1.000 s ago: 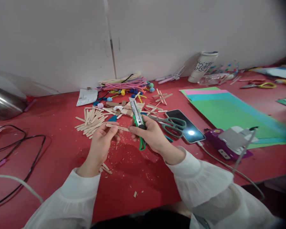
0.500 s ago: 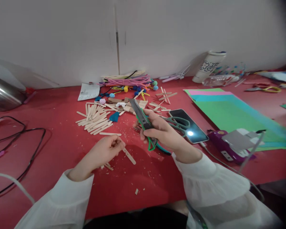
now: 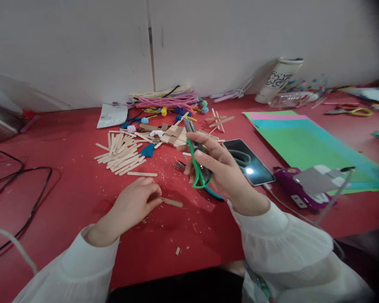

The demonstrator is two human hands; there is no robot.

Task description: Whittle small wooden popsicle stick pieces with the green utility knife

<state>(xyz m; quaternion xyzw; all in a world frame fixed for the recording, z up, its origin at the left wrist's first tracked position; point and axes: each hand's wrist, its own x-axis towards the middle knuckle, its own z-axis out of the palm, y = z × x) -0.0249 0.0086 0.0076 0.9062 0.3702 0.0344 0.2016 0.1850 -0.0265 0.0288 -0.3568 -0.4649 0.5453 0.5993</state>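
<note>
Green cutter (image 3: 195,165) is grasped in right hand (image 3: 220,166), to right of stick pile (image 3: 122,154). Left hand (image 3: 137,200) pinches end of single wooden stick (image 3: 172,203), on near side of pile. Loose stick (image 3: 142,174) lies just beside pile.

The utility knife (image 3: 202,170) has a bright green casing around a grey metal and dark body; it slants in the grasp of the right hand (image 3: 216,162), metal end pointing away from the person and a little left, green looped end nearer. The flat, tan wooden stick (image 3: 172,203) juts rightward from the fingertips of the left hand (image 3: 135,202), which hide its other end; whether it touches the tabletop (image 3: 164,269) is unclear.
</note>
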